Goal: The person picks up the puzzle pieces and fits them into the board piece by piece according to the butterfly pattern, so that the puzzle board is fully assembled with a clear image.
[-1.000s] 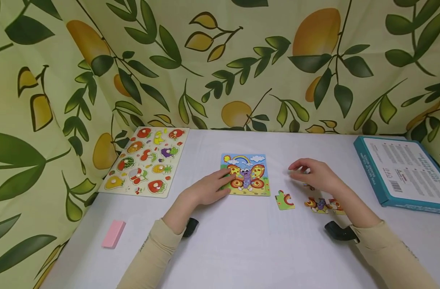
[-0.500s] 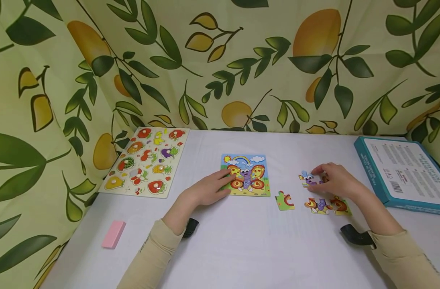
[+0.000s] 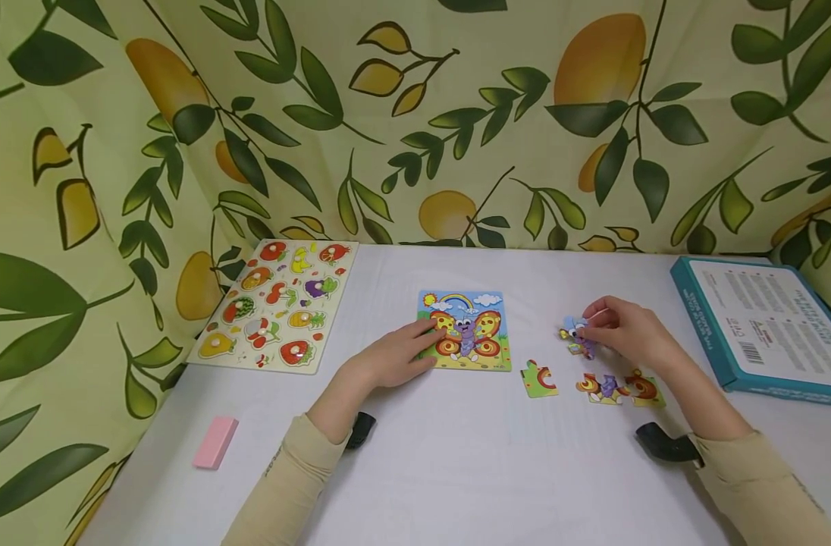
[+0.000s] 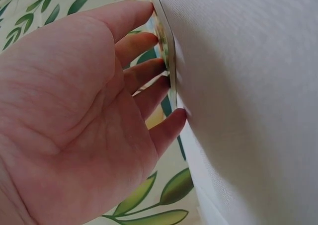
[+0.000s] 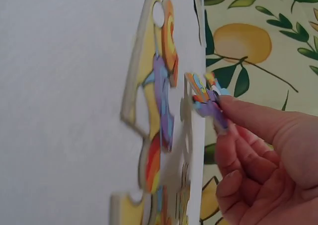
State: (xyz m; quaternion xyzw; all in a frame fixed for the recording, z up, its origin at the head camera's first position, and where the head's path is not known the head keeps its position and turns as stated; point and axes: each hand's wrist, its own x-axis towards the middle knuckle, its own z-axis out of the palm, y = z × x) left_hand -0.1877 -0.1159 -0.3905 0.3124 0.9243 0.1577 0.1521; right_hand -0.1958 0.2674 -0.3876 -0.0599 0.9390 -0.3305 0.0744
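Observation:
In the head view my left hand (image 3: 395, 356) rests on the left edge of a square butterfly picture board (image 3: 484, 356), its fingers extended. The left wrist view shows the fingertips of that hand (image 4: 94, 106) at the board's thin edge (image 4: 171, 56). My right hand (image 3: 627, 330) pinches a jigsaw piece (image 3: 574, 327) printed with the butterfly's purple head, tilted above the table. The right wrist view has this piece (image 5: 202, 92) between thumb and fingers. Close by lie a green jigsaw piece (image 3: 538, 383), a piece with purple body (image 3: 606, 389) and one with a red-brown wing (image 3: 644, 388).
A fruit peg puzzle board (image 3: 272, 307) lies at the back left. Towards the front left sits a pink block (image 3: 214, 442). A teal-edged white box (image 3: 763, 326) stands at the right, beside my right forearm. Patterned cloth (image 3: 402, 114) hangs behind the table.
My right hand moves rightward to the loose pieces, takes hold of the purple-headed jigsaw piece and raises it slightly. My left hand stays on the butterfly board.

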